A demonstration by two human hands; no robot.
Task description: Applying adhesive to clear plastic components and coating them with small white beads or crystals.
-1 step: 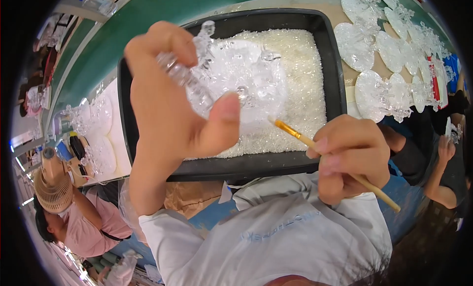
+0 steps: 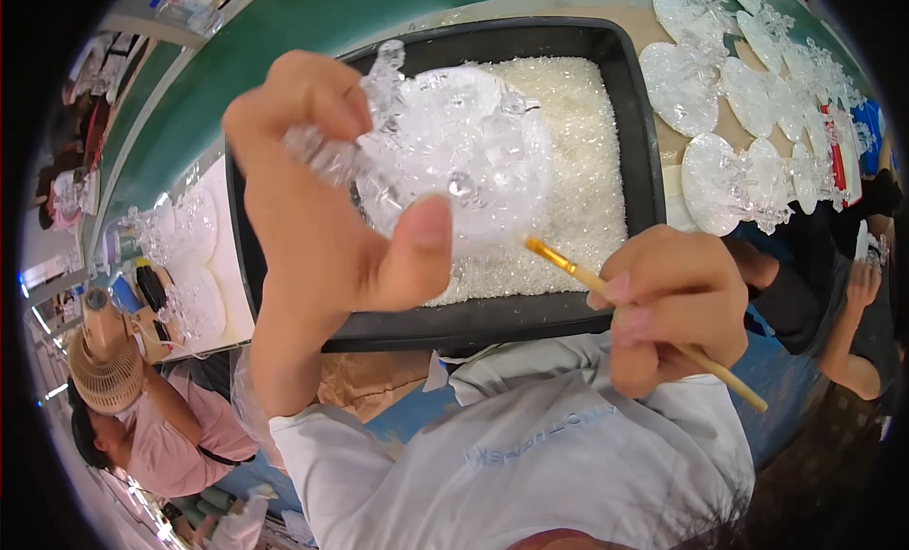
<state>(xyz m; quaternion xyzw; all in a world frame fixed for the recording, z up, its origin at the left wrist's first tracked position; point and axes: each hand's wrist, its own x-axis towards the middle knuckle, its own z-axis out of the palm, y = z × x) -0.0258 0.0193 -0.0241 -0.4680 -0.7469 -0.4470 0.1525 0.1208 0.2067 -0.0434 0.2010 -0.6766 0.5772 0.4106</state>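
My left hand (image 2: 322, 181) is curled round the left side of a round white disc (image 2: 431, 100) covered with clear, glassy pieces. Its thumb and fingers are blurred, and the fingers reach over a clear beaded piece (image 2: 336, 162) on the rim. Between the fingers of my right hand (image 2: 677, 304) is a thin paintbrush (image 2: 715, 368) with a wooden handle and gold ferrule. The brush tip points at the disc's near right edge; whether it touches cannot be made out. Beneath the disc lies a black tray (image 2: 644, 162) filled with sparkling whitish granules (image 2: 587, 124).
More white discs with clear pieces (image 2: 677, 91) cover the table at right, beside a red object (image 2: 835, 152). Others (image 2: 194, 299) lie at left, near a fan (image 2: 102, 361). One person (image 2: 185, 432) is at left, another (image 2: 852, 332) at right. Brown paper (image 2: 369, 380) lies below the tray.
My left hand has shifted slightly left and toward me, and the disc's tilt seems a little different. The brush in my right hand has barely moved.
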